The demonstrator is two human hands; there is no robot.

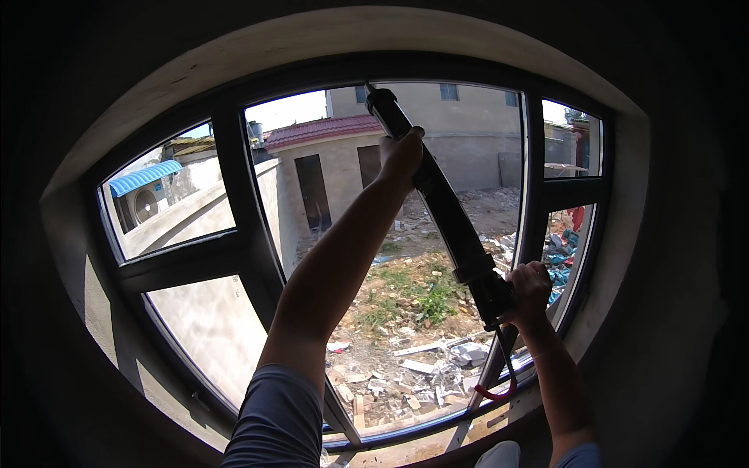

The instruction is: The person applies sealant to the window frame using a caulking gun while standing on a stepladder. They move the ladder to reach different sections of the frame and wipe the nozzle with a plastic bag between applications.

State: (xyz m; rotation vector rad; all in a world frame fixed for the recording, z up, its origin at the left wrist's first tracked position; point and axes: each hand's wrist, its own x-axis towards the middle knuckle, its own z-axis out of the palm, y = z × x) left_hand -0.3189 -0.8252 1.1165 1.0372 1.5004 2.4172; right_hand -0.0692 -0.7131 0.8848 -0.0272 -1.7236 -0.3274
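Observation:
A long black caulking gun (446, 210) slants across the middle window pane, its tip up at the top of the window frame (437, 69). My left hand (402, 158) is wrapped round the upper part of its barrel, with that arm raised. Lower down on the right, my right hand (530, 290) grips the gun's handle end; the trigger is hidden by the fingers. From the gun's rear hangs a thin rod with a red curved end (498, 392). Whether the tip touches the frame or the glass edge, I cannot tell.
Dark frame bars (533, 156) divide the window into a large middle pane and smaller side panes. A plastered wall reveal (628, 195) surrounds it, with a sill (437, 446) below. Outside lie rubble (437, 370), a building with a red tiled roof edge (320, 132) and a blue awning (146, 178).

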